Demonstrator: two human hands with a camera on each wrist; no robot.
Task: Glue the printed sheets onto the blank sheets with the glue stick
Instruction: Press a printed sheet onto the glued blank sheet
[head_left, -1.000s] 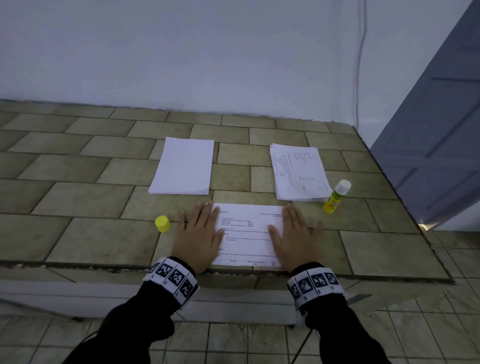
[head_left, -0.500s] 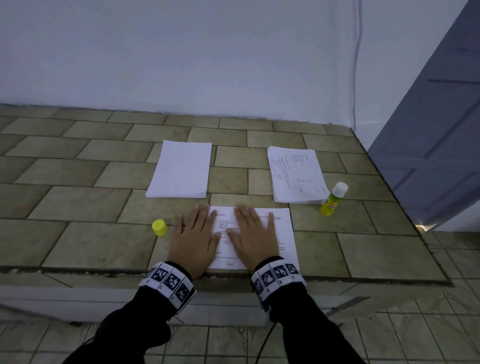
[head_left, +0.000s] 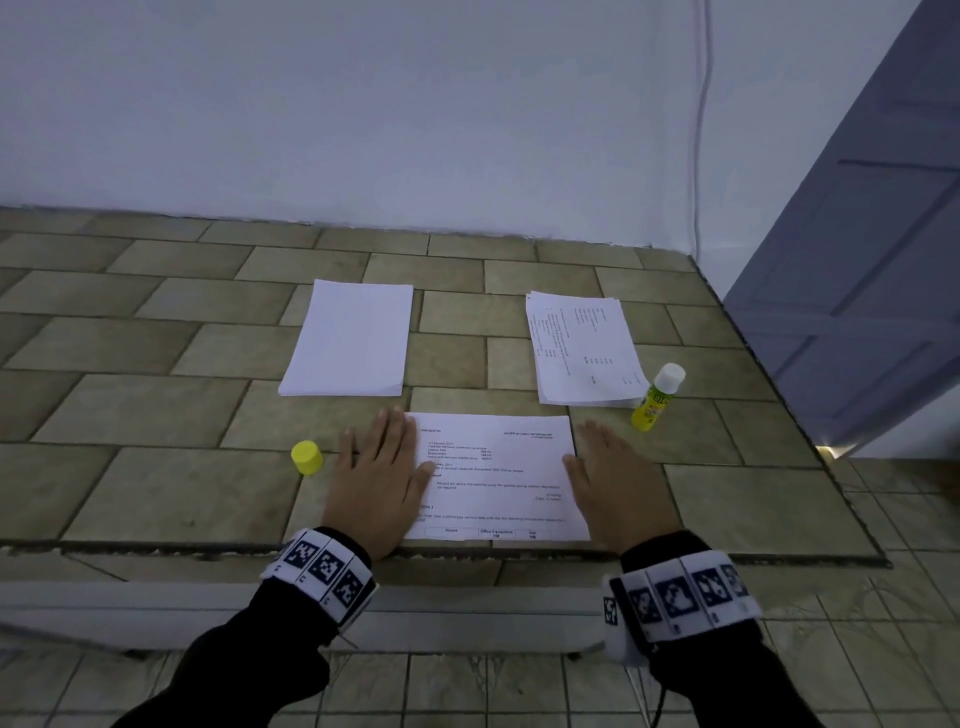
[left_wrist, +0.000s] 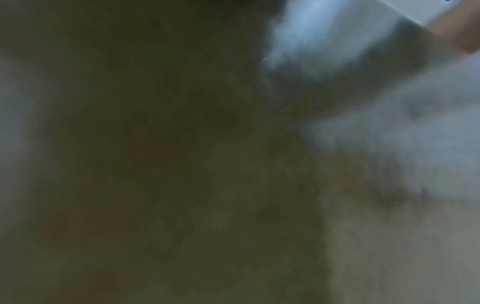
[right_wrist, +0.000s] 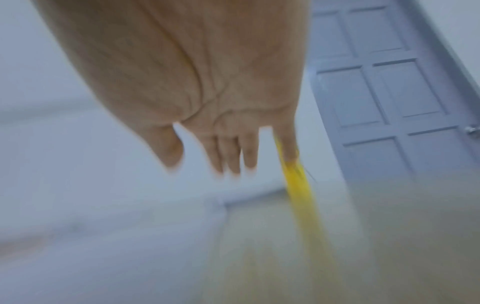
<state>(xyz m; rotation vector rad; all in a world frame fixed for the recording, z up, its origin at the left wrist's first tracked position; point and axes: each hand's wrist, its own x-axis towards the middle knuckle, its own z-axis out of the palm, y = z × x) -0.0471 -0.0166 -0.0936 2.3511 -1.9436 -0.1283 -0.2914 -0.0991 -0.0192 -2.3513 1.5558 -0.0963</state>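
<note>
Printed sheet (head_left: 498, 475) lying flat at the front edge of the tiled bench (head_left: 156, 415), text facing up. Left hand (head_left: 376, 480) flat on the sheet's left margin, fingers straight and together, palm partly on the tiles. Right hand (head_left: 613, 483) flat at the sheet's right edge, fingers straight, holding nothing. Blank sheets (head_left: 350, 338) stacked behind the left hand; printed stack (head_left: 582, 348) toward the bench's right edge, well apart from the blank stack. Glue stick (head_left: 655, 397) upright, uncapped, touching the printed stack's front right corner. Yellow cap (head_left: 306, 457) just left of the left hand. Grey panelled door (head_left: 872, 260) beyond the right edge. Head view alone sharp enough for layout. Left wrist view dark and blurred, nothing legible. Right wrist view motion-smeared: open palm (right_wrist: 197, 82) with fingers hanging straight, a yellow streak (right_wrist: 301, 201) beneath the little finger.
</note>
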